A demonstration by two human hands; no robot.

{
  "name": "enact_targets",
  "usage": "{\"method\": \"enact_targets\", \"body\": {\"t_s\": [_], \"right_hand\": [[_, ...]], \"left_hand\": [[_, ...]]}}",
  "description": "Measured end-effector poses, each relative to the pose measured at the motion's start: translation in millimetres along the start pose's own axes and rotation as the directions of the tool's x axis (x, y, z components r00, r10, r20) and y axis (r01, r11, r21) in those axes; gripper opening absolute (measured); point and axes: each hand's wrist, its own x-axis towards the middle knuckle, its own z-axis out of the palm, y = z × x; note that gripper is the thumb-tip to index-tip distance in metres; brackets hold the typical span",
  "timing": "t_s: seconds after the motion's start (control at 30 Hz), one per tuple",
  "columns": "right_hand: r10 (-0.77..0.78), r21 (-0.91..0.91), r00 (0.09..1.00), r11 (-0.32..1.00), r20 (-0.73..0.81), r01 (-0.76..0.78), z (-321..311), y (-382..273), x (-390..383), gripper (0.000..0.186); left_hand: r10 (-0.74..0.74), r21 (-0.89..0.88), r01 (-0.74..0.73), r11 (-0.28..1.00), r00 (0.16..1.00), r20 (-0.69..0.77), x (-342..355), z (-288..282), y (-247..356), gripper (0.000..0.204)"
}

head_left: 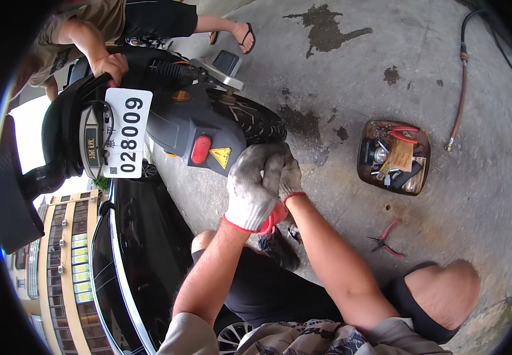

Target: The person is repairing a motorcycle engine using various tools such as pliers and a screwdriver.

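Note:
My left hand and my right hand, both in grey-white knit work gloves with red cuffs, are closed and pressed together at the scooter's rear tire. Between my wrists the red handle of a tool shows, running out from under my left palm. Its working end is hidden by the gloves, and so is whatever my right fingers grip. Just beside my left hand is the dark grey rear fender, with a red reflector and a yellow warning triangle sticker.
Another person's hand rests on the scooter's tail, by the white plate. On the concrete to my right lie a tray of tools, red-handled pliers and an air hose. A black car stands at left.

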Motion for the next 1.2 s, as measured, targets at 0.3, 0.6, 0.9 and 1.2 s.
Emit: {"method": "enact_targets", "body": {"t_s": [0.3,0.6,0.9,1.2], "right_hand": [[0.108,-0.460,0.973,0.867,-0.202,-0.192,0.8,-14.4,13.7,0.027],[0.344,0.135,0.904,0.938,-0.252,-0.319,13.4,-19.8,13.2,0.017],[0.435,0.312,0.863,0.882,-0.257,-0.352,16.7,-48.6,-15.0,0.014],[0.423,0.270,0.837,0.900,-0.347,-0.343,27.6,-67.0,-26.7,0.019]], "left_hand": [[-0.820,-0.081,0.823,0.562,0.543,-0.180,16.2,61.2,-62.4,0.062],[-0.820,-0.822,0.392,0.413,0.552,-0.149,34.1,79.7,-73.3,0.050],[-0.851,-0.728,0.517,0.450,0.496,-0.174,35.6,74.5,-77.5,0.045],[-0.890,-0.727,0.567,0.389,0.436,-0.136,37.1,75.7,-68.1,0.046]]}}
